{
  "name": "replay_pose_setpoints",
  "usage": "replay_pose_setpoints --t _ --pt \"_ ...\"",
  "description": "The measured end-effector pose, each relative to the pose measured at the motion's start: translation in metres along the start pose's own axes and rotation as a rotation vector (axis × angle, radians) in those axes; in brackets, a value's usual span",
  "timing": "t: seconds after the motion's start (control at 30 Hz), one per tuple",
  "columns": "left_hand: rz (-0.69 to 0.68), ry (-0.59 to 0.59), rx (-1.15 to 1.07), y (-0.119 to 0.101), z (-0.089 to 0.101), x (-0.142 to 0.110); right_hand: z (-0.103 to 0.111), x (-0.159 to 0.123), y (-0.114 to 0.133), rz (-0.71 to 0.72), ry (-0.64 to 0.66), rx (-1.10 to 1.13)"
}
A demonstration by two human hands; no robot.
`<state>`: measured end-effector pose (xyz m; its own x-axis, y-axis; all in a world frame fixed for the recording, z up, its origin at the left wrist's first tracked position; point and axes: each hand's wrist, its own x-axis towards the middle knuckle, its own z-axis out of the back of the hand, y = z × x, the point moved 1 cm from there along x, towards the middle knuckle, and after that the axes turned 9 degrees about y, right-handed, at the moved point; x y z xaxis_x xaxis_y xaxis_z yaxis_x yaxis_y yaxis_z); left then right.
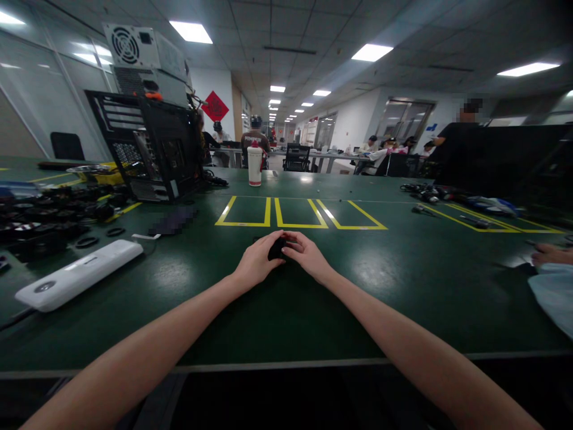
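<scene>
A small dark, black part [276, 248] is between my two hands, just above or on the green table [286, 322]; its kind I cannot make out. My left hand [259, 260] closes around its left side, with the thumb below and the fingers over the top. From the right, my right hand [307, 254] grips the same part with curled fingers and thumb. The fingers cover much of it. Yellow-taped rectangles [244, 224] lie on the table just beyond my hands.
At left are a white power strip [85, 275], black rings [87, 242], a heap of black parts [58, 209] and an open computer case [156, 149] carrying power supplies [143, 51]. A white cup [255, 166] stands ahead. A co-worker's hand [553, 254] and tools [474, 222] are at right.
</scene>
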<state>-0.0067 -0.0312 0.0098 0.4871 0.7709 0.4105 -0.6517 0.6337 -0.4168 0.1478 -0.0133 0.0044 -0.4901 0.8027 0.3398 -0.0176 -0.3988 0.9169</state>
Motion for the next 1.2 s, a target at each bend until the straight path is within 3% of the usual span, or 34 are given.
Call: replay_pose_setpoints --t 0.13,0.4,0.73,1.03,1.2 --pt "0.006 0.002 -0.012 -0.0007 0.0006 -0.0006 -0.0005 -0.0008 0.0002 -0.058 0.039 0.046" --pt "0.005 0.003 -0.012 -0.0008 0.0009 0.0 -0.0002 -0.0012 0.0004 0.039 -0.009 -0.019" --pt "0.022 0.006 -0.017 -0.0019 0.0015 -0.0005 0.001 -0.0014 -0.0007 -0.049 0.029 0.051" --pt "0.018 0.001 -0.033 -0.0002 0.0005 0.0004 0.0031 0.0006 -0.0032 -0.067 -0.028 0.037" --pt "0.012 -0.001 -0.018 0.0015 0.0004 0.0 0.0028 -0.0004 -0.0026 -0.088 0.036 0.091"
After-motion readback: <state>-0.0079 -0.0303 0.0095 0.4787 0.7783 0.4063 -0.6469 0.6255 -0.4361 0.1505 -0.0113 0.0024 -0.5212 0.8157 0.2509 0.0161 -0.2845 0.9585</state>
